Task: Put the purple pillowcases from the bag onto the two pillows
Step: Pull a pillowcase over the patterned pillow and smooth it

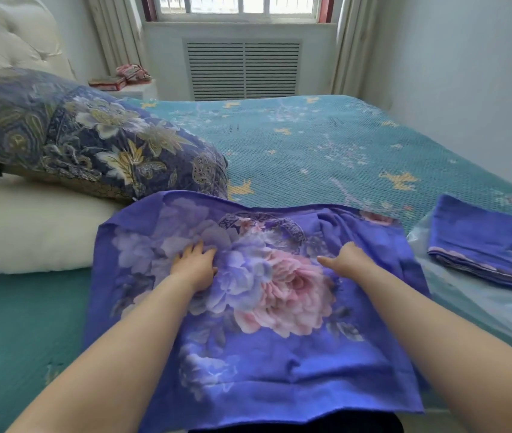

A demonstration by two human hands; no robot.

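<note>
Head view: left hand (194,267) flat, right hand (346,259) grip clenched, on purple pillowcase (273,354)

The spread purple pillowcase (267,307) is running out of view at the bottom edge, and it is covering the near corner of the white pillow (30,226), whose left end the frame is cutting off. The right hand (346,259) is showing only its back and thumb, its fingers curling out of sight into the cloth, so whether it is pinching the fabric is unclear. The folded purple pillowcase (485,245) is being clipped by the right edge, and the clear bag (467,295) under it is blurring into the bed cover.
</note>
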